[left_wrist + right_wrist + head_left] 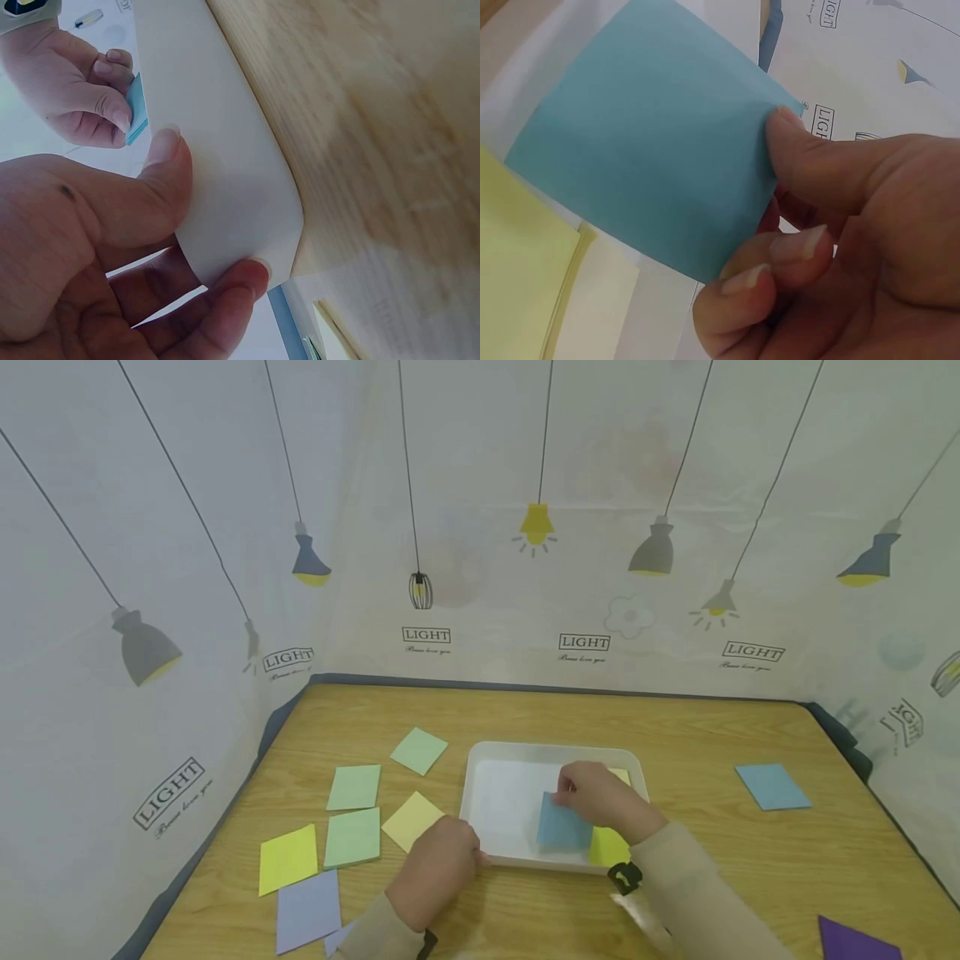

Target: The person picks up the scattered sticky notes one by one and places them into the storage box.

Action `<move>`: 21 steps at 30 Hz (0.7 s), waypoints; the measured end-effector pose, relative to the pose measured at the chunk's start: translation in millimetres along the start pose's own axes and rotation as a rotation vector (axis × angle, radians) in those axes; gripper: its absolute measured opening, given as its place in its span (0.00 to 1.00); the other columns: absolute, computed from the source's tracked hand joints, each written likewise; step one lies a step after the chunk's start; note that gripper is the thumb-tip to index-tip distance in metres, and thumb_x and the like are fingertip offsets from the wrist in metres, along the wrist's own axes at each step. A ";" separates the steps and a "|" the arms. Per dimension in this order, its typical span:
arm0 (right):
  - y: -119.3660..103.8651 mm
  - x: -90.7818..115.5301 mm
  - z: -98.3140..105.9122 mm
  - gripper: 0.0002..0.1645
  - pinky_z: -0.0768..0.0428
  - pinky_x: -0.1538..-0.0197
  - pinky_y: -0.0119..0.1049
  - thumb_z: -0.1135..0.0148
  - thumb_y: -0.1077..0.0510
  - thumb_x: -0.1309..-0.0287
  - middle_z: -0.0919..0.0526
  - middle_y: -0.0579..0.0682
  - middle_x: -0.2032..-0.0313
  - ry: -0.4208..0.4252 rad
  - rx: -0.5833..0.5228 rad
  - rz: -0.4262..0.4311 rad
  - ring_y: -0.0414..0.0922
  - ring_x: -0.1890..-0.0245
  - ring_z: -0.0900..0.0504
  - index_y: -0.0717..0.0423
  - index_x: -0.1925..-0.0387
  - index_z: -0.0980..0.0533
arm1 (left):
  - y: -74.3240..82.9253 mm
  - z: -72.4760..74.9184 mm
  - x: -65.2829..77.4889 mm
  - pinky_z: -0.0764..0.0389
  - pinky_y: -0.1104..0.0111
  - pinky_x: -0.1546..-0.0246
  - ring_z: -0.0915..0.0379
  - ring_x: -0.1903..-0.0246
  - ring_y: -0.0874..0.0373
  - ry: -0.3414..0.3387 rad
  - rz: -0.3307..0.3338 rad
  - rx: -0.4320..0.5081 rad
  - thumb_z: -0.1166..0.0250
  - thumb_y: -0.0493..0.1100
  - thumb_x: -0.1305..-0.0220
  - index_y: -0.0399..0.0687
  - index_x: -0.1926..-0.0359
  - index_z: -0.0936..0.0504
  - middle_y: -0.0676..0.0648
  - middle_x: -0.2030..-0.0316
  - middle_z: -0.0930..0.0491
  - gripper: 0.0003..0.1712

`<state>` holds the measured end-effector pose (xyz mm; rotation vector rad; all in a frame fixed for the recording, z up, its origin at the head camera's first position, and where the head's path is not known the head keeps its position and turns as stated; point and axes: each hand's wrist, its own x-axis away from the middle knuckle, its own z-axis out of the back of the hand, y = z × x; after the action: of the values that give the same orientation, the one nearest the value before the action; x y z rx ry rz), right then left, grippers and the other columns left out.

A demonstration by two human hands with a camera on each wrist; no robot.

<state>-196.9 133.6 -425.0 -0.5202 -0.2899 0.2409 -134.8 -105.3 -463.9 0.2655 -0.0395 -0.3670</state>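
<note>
My right hand (600,795) pinches a blue sticky note (561,827) by one edge, over the inside of a white tray (498,802). In the right wrist view the blue square faces the camera, held between the thumb and fingers. Yellow sticky notes (607,846) lie at the tray's right end, partly hidden by my right hand and wrist. My left hand (438,868) grips the tray at its near left corner. The left wrist view has its thumb and fingertips against the tray's outer wall (232,150).
Left of the tray lie several sticky notes: light green ones (354,837), a pale yellow one (411,821), a bright yellow one (288,858) and lilac ones (307,912). To the right are another blue note (772,787) and a purple one (858,941). Lamp-printed sheeting (487,668) borders the wooden table.
</note>
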 end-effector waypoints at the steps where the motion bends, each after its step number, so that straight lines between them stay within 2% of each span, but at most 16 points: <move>1: 0.2 0.2 -0.6 0.10 0.26 0.65 0.37 0.36 0.57 0.33 0.22 0.47 0.72 0.003 -0.001 0.006 0.44 0.70 0.27 0.56 0.72 0.22 | 0.0 -0.1 0.1 0.25 0.70 0.71 0.34 0.75 0.65 0.001 -0.002 -0.002 0.27 0.46 0.41 0.46 0.77 0.10 0.54 0.77 0.18 0.12; 4: 1.5 -0.3 -3.1 0.11 0.27 0.66 0.36 0.36 0.58 0.34 0.23 0.47 0.73 0.012 -0.001 0.027 0.43 0.70 0.27 0.56 0.73 0.23 | 0.2 0.4 0.7 0.25 0.71 0.72 0.34 0.76 0.66 0.009 -0.010 -0.008 0.27 0.46 0.41 0.46 0.78 0.11 0.54 0.78 0.19 0.12; 12: 4.6 -5.9 -7.0 0.11 0.27 0.67 0.36 0.35 0.57 0.34 0.22 0.48 0.72 -0.001 0.009 0.004 0.44 0.70 0.27 0.56 0.72 0.23 | 0.6 0.5 1.1 0.23 0.70 0.72 0.32 0.76 0.65 0.021 -0.014 -0.017 0.26 0.46 0.41 0.47 0.78 0.11 0.54 0.78 0.19 0.12; 21: 6.4 -10.1 -7.6 0.04 0.22 0.62 0.39 0.39 0.64 0.34 0.20 0.51 0.66 -0.053 -0.002 -0.024 0.45 0.66 0.25 0.58 0.66 0.21 | 1.2 1.7 1.6 0.23 0.70 0.71 0.31 0.75 0.65 0.019 -0.013 -0.014 0.26 0.46 0.42 0.47 0.77 0.10 0.54 0.76 0.17 0.11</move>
<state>-204.8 132.5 -436.7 -0.5122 -0.3480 0.2317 -133.0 -105.3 -461.9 0.2557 -0.0169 -0.3780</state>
